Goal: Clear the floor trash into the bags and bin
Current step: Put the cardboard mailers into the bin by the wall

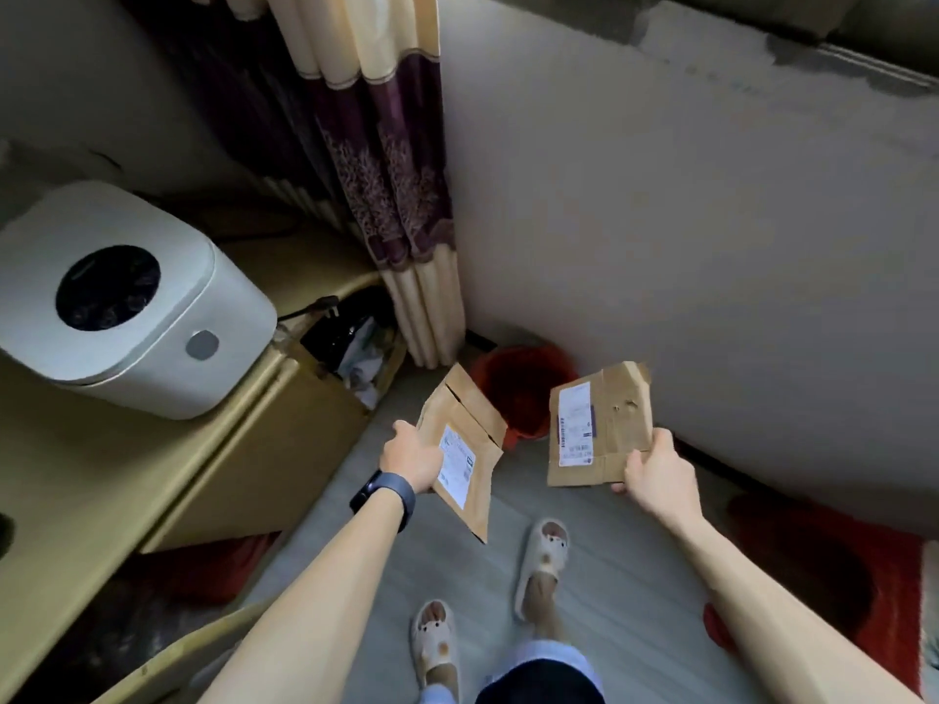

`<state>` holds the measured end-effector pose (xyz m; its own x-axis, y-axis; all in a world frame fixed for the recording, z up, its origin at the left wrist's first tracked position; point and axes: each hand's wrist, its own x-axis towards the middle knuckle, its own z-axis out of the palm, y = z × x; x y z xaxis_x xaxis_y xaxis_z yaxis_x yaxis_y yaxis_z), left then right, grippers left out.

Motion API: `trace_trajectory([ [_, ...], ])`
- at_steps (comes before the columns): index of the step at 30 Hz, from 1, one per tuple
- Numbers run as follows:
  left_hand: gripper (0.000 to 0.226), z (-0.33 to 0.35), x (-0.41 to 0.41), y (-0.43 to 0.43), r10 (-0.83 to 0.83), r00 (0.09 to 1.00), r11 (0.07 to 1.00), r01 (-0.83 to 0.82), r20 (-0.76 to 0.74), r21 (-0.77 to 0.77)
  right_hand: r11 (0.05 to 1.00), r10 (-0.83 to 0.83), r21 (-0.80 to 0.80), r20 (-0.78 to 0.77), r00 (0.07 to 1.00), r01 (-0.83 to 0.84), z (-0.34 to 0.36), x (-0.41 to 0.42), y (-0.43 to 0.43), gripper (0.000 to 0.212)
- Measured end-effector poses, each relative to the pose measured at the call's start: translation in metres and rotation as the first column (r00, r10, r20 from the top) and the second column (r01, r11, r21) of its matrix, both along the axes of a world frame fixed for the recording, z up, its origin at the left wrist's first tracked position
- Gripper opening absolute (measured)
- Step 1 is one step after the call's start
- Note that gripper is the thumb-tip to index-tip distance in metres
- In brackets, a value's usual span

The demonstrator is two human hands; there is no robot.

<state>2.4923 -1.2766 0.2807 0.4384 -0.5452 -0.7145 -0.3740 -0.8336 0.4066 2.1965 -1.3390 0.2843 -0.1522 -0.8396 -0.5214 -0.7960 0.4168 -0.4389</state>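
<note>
Above the grey floor point(625, 576), the left hand point(410, 459) grips a labelled brown mailer point(465, 449); the right hand point(655, 467) pinches a flattened cardboard piece point(604, 424); label print unreadable.

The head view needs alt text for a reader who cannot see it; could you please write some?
A person's left hand and right hand each hold a flattened brown mailer, left mailer and right mailer, above a grey floor. Ahead, a red bag sits by the wall; a white appliance rests on a cabinet at left.

Matt brown paper mailers point(465, 444), creased
</note>
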Motion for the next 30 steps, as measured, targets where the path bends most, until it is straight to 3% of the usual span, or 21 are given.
trace_trajectory([
  [3, 0.041, -0.030, -0.009, -0.042, -0.002, 1.000, 1.000, 0.002, 0.002, 0.027, 1.000, 0.017, -0.009, 0.048, 0.999, -0.017, -0.036, -0.002, -0.044, 0.030],
  [9, 0.037, -0.093, -0.024, -0.111, 0.028, 0.999, 0.997, -0.030, 0.042, 0.066, 0.999, 0.032, -0.024, 0.001, 0.999, -0.032, -0.126, -0.012, -0.121, 0.028],
  [15, 0.037, -0.155, -0.019, -0.135, 0.078, 0.993, 0.996, -0.082, 0.094, 0.044, 0.995, 0.009, 0.100, -0.001, 1.000, -0.009, -0.217, -0.004, -0.167, 0.043],
  [21, 0.028, -0.195, 0.000, -0.141, 0.217, 0.963, 0.975, -0.208, 0.160, -0.074, 0.980, -0.117, 0.166, 0.031, 0.993, 0.111, -0.282, 0.040, -0.186, 0.043],
  [24, 0.030, -0.215, 0.014, -0.141, 0.256, 0.950, 0.965, -0.240, 0.180, -0.109, 0.971, -0.108, 0.213, -0.008, 0.994, 0.107, -0.314, 0.066, -0.184, 0.047],
  [30, 0.025, -0.253, 0.036, -0.138, 0.284, 0.946, 0.950, -0.255, 0.154, -0.181, 0.930, -0.234, 0.271, -0.089, 0.968, 0.250, -0.374, 0.103, -0.180, 0.062],
])
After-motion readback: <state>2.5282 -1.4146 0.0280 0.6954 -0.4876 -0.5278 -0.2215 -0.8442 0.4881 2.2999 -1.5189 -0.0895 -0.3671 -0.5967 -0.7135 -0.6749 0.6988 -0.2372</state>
